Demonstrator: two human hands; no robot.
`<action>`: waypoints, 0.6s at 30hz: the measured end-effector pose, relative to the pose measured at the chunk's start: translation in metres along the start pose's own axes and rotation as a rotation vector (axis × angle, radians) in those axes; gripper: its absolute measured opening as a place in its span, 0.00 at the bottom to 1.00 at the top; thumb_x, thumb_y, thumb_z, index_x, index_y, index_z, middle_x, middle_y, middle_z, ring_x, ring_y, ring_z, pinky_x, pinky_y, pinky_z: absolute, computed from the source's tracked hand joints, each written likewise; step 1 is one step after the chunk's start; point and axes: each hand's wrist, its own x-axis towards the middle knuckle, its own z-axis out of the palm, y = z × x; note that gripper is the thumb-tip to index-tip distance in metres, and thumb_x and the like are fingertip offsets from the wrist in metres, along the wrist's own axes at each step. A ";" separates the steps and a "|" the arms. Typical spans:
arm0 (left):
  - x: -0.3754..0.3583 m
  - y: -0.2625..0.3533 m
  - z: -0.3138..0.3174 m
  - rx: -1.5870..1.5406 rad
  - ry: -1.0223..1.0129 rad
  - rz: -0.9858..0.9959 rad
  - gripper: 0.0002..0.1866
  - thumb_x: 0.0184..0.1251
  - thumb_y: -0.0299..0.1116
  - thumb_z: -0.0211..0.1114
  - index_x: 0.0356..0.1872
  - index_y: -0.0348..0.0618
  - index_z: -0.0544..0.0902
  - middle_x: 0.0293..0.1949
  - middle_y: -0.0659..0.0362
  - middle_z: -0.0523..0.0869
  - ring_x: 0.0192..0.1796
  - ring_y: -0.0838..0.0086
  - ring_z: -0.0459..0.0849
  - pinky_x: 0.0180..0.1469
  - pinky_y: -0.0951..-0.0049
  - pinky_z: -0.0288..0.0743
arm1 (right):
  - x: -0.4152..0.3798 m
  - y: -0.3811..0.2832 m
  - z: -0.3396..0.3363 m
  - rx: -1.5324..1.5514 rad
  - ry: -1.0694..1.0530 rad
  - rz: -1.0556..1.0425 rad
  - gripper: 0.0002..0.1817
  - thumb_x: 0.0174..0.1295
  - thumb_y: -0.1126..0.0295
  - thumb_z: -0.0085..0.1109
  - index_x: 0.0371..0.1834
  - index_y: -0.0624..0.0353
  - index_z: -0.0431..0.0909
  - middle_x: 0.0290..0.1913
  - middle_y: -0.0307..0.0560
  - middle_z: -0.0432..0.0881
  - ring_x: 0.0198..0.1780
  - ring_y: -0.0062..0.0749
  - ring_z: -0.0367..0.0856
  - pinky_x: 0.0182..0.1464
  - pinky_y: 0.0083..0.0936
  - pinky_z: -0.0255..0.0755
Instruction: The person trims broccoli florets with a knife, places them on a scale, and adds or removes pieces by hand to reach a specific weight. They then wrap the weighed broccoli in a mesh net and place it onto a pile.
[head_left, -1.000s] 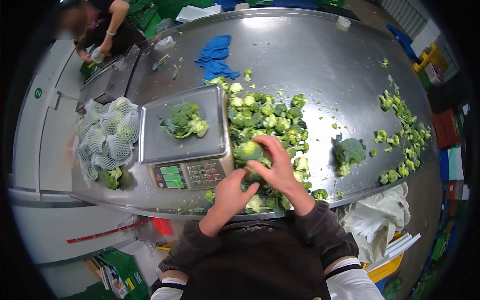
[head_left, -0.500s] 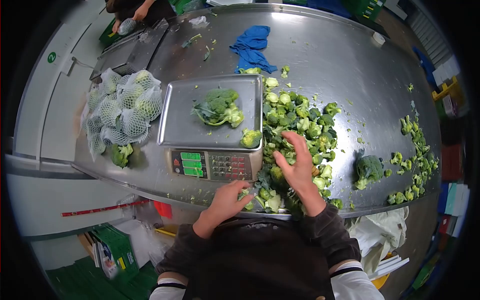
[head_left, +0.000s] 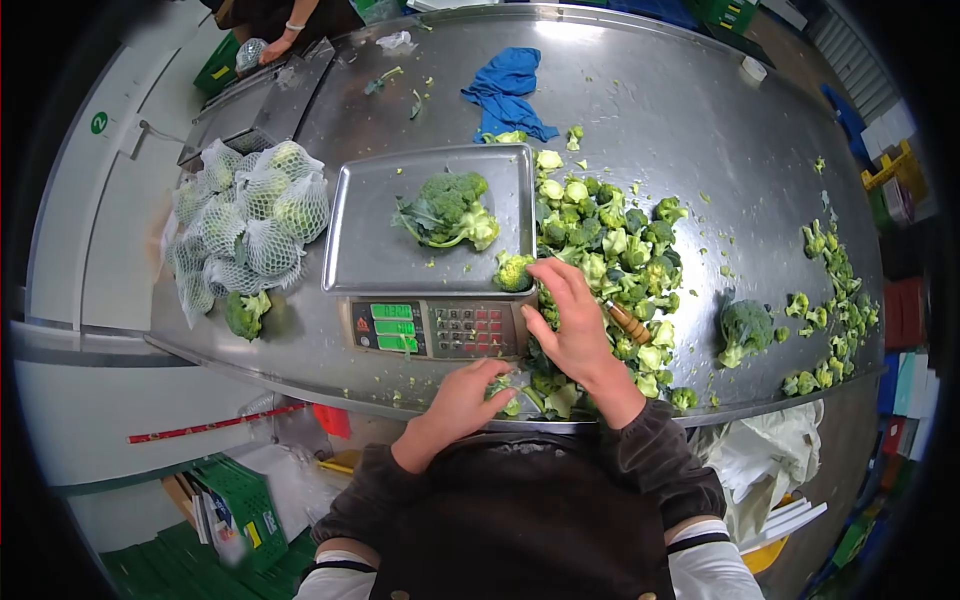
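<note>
My left hand is in front of the scale, its fingers curled around a small broccoli floret that is partly hidden. My right hand hovers at the scale's front right corner, thumb and fingers apart and nothing between them. Close to its fingertips, a yellowish-green floret sits on the corner of the metal weighing tray. A larger broccoli head lies in the middle of that tray. Green digits glow on the scale's display. Beside the tray spreads a pile of cut florets.
Netted broccoli is heaped left of the scale, with a loose piece below. A wooden handle pokes from the pile. Rightward are another head and scattered florets. A blue cloth lies behind. A co-worker's hand shows far left.
My right hand has shifted left from over the pile to the tray's corner, uncovering the wooden handle. The display digits have changed. The left hand stays nearly in place; the view has shifted slightly.
</note>
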 end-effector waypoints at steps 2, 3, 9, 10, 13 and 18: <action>0.001 -0.001 -0.002 -0.007 -0.004 0.012 0.18 0.58 0.36 0.66 0.46 0.38 0.78 0.40 0.51 0.82 0.41 0.60 0.82 0.44 0.65 0.75 | 0.003 -0.001 0.003 -0.014 -0.010 0.002 0.28 0.52 0.74 0.62 0.59 0.56 0.67 0.56 0.51 0.69 0.57 0.48 0.70 0.55 0.36 0.69; 0.001 -0.001 -0.002 0.002 -0.012 0.015 0.17 0.58 0.36 0.66 0.46 0.38 0.77 0.40 0.51 0.82 0.41 0.60 0.83 0.44 0.65 0.75 | 0.006 -0.004 0.003 -0.023 -0.009 0.008 0.28 0.52 0.75 0.62 0.59 0.57 0.67 0.57 0.52 0.68 0.58 0.49 0.69 0.56 0.37 0.68; 0.002 0.001 -0.008 0.011 -0.020 0.033 0.18 0.59 0.36 0.66 0.47 0.38 0.77 0.40 0.51 0.81 0.41 0.60 0.83 0.44 0.65 0.75 | 0.017 -0.011 0.007 -0.092 -0.038 0.005 0.29 0.49 0.78 0.60 0.59 0.55 0.68 0.58 0.54 0.68 0.61 0.51 0.65 0.61 0.38 0.64; 0.002 0.001 -0.009 0.013 -0.028 0.025 0.18 0.58 0.35 0.66 0.47 0.38 0.77 0.40 0.50 0.82 0.42 0.61 0.83 0.45 0.65 0.75 | 0.019 -0.011 0.008 -0.152 -0.051 -0.028 0.29 0.49 0.79 0.60 0.59 0.54 0.69 0.58 0.54 0.68 0.62 0.51 0.65 0.61 0.38 0.64; 0.006 0.004 -0.010 -0.121 -0.008 0.018 0.21 0.59 0.33 0.64 0.52 0.37 0.74 0.45 0.49 0.82 0.43 0.60 0.83 0.46 0.65 0.76 | 0.020 0.006 0.016 -0.366 -0.186 -0.142 0.29 0.47 0.79 0.60 0.57 0.53 0.70 0.57 0.52 0.69 0.60 0.51 0.67 0.60 0.36 0.66; 0.018 0.012 -0.023 -0.492 0.188 -0.082 0.28 0.64 0.30 0.61 0.64 0.38 0.61 0.51 0.48 0.78 0.45 0.69 0.83 0.46 0.71 0.77 | 0.018 -0.013 -0.006 -0.083 -0.077 -0.031 0.25 0.48 0.80 0.61 0.53 0.57 0.72 0.46 0.48 0.74 0.52 0.44 0.75 0.52 0.33 0.73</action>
